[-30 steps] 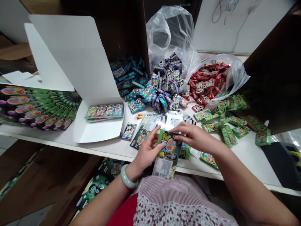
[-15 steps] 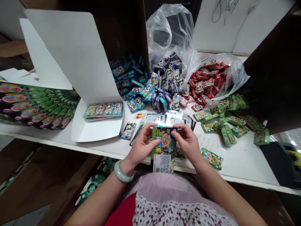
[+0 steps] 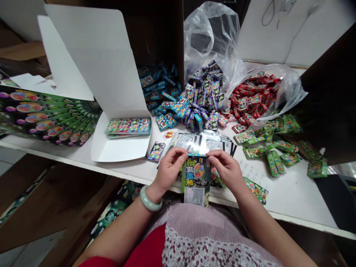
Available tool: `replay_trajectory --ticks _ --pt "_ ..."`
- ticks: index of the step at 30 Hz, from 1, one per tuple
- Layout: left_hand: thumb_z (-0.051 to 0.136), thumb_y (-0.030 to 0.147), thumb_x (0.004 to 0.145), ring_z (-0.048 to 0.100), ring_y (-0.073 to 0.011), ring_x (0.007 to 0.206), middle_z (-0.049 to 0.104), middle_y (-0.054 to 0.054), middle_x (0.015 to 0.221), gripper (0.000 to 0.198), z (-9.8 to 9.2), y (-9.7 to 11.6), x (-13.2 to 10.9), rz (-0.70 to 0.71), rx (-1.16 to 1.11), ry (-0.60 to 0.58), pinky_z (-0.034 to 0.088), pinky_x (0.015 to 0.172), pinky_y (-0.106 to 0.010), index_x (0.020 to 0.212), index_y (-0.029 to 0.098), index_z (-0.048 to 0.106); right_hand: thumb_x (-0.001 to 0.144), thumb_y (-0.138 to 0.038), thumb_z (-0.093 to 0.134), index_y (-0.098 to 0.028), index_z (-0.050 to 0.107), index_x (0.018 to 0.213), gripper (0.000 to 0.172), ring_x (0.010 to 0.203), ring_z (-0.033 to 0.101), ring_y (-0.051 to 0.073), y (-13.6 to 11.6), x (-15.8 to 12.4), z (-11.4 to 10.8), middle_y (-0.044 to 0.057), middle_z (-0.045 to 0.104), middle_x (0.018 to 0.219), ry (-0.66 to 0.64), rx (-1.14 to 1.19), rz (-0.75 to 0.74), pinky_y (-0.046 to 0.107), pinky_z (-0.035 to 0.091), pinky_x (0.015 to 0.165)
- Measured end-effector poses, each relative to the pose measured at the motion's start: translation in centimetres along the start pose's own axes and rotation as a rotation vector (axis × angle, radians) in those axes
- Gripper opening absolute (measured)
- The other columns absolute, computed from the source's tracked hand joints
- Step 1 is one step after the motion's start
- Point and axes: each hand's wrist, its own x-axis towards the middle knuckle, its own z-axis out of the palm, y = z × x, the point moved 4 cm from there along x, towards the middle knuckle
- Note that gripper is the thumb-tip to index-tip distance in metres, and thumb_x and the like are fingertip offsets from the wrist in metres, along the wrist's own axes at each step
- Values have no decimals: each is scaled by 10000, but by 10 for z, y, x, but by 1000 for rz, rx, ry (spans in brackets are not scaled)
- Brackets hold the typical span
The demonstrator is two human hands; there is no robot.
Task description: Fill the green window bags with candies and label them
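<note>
A dark green and black printed candy pouch (image 3: 197, 178) hangs upright at the table's front edge, close to my apron. My left hand (image 3: 171, 168) pinches its top left corner between thumb and fingers. At the top right corner, my right hand (image 3: 226, 167) pinches in the same way. A narrow blue strip (image 3: 197, 154) runs along the top edge between my fingertips; whether it is a small box's edge I cannot tell. Behind lie flat printed pouches (image 3: 185, 140) in clear film. Left of them is a purple candy box (image 3: 156, 151), with red and yellow candies (image 3: 168, 134) nearby.
An open white carton (image 3: 121, 150) on the left holds rows of small boxes (image 3: 129, 126). Blue boxes (image 3: 167, 120), purple boxes (image 3: 207, 87) and red boxes (image 3: 257, 92) are heaped at the back beside clear plastic bags (image 3: 214, 33). Green packs (image 3: 275, 148) are scattered at right.
The view has shifted, moving the table contents rightward in the picture. My left hand has gone from the pouch's side to its top corner, and the thumbs now lie closer to the top edge.
</note>
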Motion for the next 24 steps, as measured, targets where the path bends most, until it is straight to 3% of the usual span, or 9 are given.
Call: replay_trajectory --ticks 3,6,9,12,16,19,24 --pt "618 256 875 630 -154 921 678 -33 943 84 -1 -1 0 26 -47 27 504 859 -295 833 183 617 802 -307 662 -233 650 865 98 800 622 154 -3 5 -2 25 650 892 -36 79 5 287 525 668" --pt "641 224 852 653 -146 893 693 -27 937 114 -2 0 1 3 -131 39 527 808 -277 955 199 599 784 -286 678 -254 636 991 214 827 617 156 -8 9 -4 20 632 902 -81 80 21 278 527 639" --pt "660 212 830 661 -145 865 700 -31 931 202 -1 2 2 -14 -138 -20 540 774 -271 1027 206 620 773 -282 692 -224 654 858 109 889 605 174 -20 9 -5 43 615 939 -148 -40 -57 292 523 663" --pt "701 219 789 649 -151 876 690 -31 918 103 0 8 3 38 -109 -80 538 803 -280 885 196 674 759 -292 708 -211 608 771 128 838 600 165 -27 10 -4 39 615 910 -170 -70 -69 299 508 662" --pt "696 212 775 605 -117 716 658 -4 774 46 1 12 10 -4 -92 2 511 663 -241 774 188 657 759 -321 698 -214 614 857 167 720 580 141 -27 18 3 21 637 848 -218 -70 74 282 469 593" --pt "704 206 753 551 -95 629 629 8 711 71 2 15 17 -42 -49 29 458 576 -217 736 174 643 757 -333 688 -199 610 798 161 625 546 116 -28 26 8 -1 626 753 -253 -36 141 266 443 553" --pt "672 190 792 560 -106 675 617 -1 719 101 1 22 21 3 -3 -119 464 630 -238 707 163 624 799 -306 657 -191 610 738 138 641 568 123 -36 29 6 1 615 730 -325 -116 57 274 455 574"
